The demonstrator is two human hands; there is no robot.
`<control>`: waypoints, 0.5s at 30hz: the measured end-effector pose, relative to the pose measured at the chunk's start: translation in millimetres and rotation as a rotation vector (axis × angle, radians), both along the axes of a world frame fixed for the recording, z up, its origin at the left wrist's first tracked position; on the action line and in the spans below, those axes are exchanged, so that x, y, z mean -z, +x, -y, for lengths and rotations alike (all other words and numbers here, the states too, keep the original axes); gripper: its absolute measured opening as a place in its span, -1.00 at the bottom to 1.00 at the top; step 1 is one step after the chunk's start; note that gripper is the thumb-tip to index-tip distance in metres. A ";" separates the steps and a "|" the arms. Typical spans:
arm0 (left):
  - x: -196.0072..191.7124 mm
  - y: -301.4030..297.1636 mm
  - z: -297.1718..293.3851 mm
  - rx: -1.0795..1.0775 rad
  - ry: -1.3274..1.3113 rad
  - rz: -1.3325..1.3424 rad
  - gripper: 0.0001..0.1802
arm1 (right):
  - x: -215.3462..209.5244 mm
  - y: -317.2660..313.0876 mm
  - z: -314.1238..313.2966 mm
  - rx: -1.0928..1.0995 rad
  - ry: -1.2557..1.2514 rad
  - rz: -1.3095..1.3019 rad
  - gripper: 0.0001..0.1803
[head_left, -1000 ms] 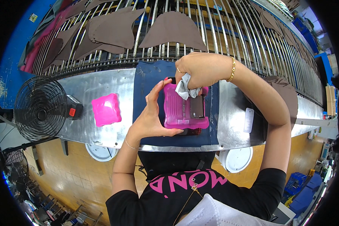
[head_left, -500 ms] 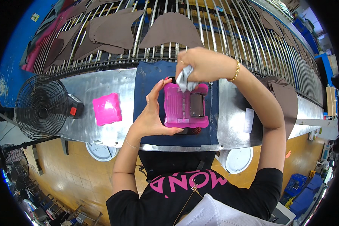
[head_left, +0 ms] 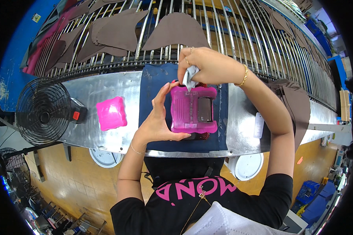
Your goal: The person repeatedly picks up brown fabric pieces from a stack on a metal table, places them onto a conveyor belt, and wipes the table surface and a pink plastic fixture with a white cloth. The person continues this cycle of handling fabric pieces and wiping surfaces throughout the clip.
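A translucent pink plastic case point(head_left: 181, 113) with scalloped edges lies in front of me, a dark rectangular block point(head_left: 204, 109) set in its right half. My left hand point(head_left: 157, 119) grips the case from its left side, fingers at the far corner and thumb along the near edge. In my right hand point(head_left: 196, 64) a crumpled pale grey cloth point(head_left: 190, 78) is pinched, pressed down at the case's far edge. A dark object with a red-dotted pattern shows partly beneath the case; most of it is hidden.
The case rests over a dark blue sheet point(head_left: 153, 94) on a metal table point(head_left: 133, 86). To the left are a pink scalloped lid point(head_left: 111, 113) and a black fan point(head_left: 43, 113). A white tag point(head_left: 259, 125) lies right. Brown cut pieces point(head_left: 178, 33) lie on the metal-bar rack beyond.
My right hand and the cloth have shifted slightly left and away from the case's upper middle. The left hand and the case stay where they were.
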State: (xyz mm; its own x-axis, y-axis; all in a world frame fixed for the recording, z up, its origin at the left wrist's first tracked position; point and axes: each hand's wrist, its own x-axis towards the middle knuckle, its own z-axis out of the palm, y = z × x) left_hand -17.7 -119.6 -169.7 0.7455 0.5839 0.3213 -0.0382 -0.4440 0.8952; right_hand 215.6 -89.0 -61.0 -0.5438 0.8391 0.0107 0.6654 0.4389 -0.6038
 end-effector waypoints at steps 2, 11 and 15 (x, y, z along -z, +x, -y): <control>0.6 -0.2 0.0 -0.007 0.011 -0.006 0.53 | -2.3 -1.9 -2.0 -0.026 -0.027 -0.063 -0.75; 1.2 1.4 -2.3 0.011 0.029 0.009 0.56 | -11.3 8.0 2.8 -0.065 -0.071 0.134 -0.74; 2.9 -0.9 -0.5 -0.016 -0.002 -0.020 0.55 | -17.9 -1.8 8.0 -0.098 -0.314 0.043 -0.69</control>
State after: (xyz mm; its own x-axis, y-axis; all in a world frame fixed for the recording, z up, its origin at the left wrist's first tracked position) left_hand -18.7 -119.1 -172.6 0.7426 0.5964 0.3048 -0.0131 -0.4421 0.8969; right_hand 213.8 -97.1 -43.1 -0.6163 0.7417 -0.2647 0.6571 0.2991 -0.6919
